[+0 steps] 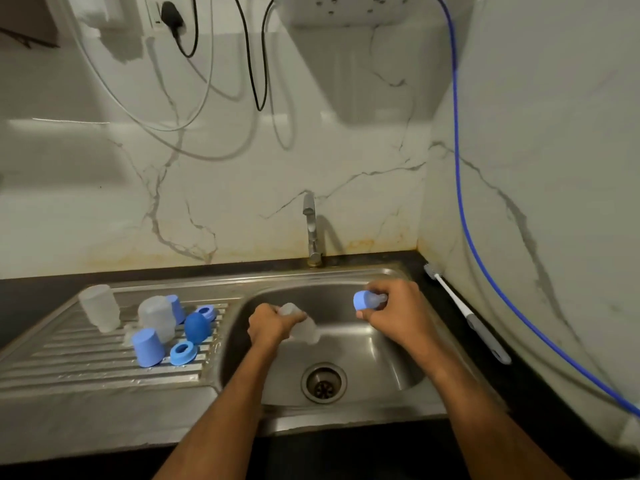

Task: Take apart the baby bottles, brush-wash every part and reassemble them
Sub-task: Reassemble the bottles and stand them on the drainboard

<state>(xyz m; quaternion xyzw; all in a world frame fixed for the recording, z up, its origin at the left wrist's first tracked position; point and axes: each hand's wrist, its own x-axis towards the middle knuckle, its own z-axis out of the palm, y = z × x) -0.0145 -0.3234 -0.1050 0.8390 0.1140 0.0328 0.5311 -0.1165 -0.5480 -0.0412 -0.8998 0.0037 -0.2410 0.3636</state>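
Note:
Over the steel sink [346, 407], my left hand [270, 325] grips a clear bottle body [304, 329] that points down to the right. My right hand [394, 311] holds a blue collar with its clear teat [369, 300] at the sink's back right, apart from the bottle. On the drainboard [69, 368] lie several parts: a frosted bottle body [100, 308] upside down, a clear cap [157, 317], blue caps [148, 347], a dark blue dome [196, 327] and blue rings [183, 353]. A white bottle brush [464, 308] lies on the counter to the right.
The tap [312, 230] stands behind the sink, with no water running. The drain [323, 382] is open at the bowl's bottom. A blue hose [460, 188] runs down the right wall. Cables hang on the back wall above the drainboard.

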